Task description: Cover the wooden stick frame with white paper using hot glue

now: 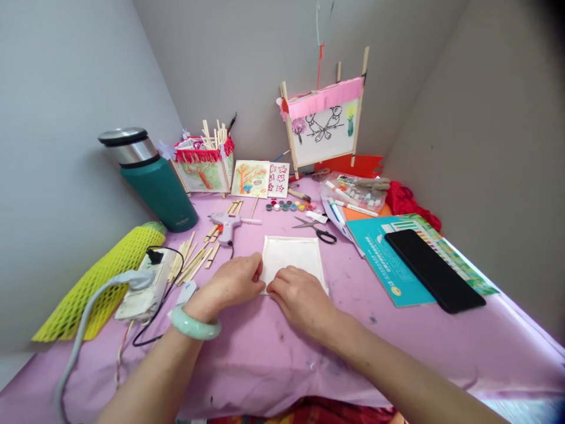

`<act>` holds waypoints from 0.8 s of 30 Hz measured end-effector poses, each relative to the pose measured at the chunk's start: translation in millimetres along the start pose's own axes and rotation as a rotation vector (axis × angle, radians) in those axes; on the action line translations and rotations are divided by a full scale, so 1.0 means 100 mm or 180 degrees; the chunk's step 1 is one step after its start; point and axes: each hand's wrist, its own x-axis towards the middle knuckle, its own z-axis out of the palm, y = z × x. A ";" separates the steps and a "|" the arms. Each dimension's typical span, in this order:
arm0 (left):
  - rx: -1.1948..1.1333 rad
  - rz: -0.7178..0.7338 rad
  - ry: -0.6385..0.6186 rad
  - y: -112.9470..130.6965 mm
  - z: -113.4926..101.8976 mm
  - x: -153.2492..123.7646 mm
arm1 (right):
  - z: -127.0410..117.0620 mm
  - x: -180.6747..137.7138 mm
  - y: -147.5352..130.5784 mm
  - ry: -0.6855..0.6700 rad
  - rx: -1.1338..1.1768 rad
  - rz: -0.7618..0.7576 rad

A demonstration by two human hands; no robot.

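A white paper sheet [291, 259] with a raised, folded-looking border lies flat on the lilac table cover [247, 365]. My left hand [228, 285] grips the sheet's near left corner, and a pale green bangle [195, 324] circles that wrist. My right hand [300, 299] presses on the near edge, its fingertips close to my left fingers. Both hands hide the sheet's near edge.
Behind the sheet lie a glue gun [229, 225], black-handled scissors [315, 228] and loose wooden sticks [189, 262]. A power strip [143, 285] sits at left, a black phone [435, 270] at right. A green flask [152, 182] and painted stick-framed panels stand at the back.
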 end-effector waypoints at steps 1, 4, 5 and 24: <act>-0.0044 0.0003 0.0018 0.00 -0.01 -0.01 | -0.02 0.00 0.03 -0.0011 0.0146 -0.0023; -0.0190 0.0003 0.0132 0.00 -0.03 -0.08 | -0.16 -0.06 0.20 0.0200 0.0823 -0.0059; -0.0214 -0.0043 0.0224 0.00 -0.04 -0.12 | -0.21 -0.10 0.25 0.0358 0.0962 -0.0028; -0.0176 0.0989 0.1240 0.41 0.55 -0.48 | 0.10 -0.46 0.18 0.0678 -0.0127 0.0196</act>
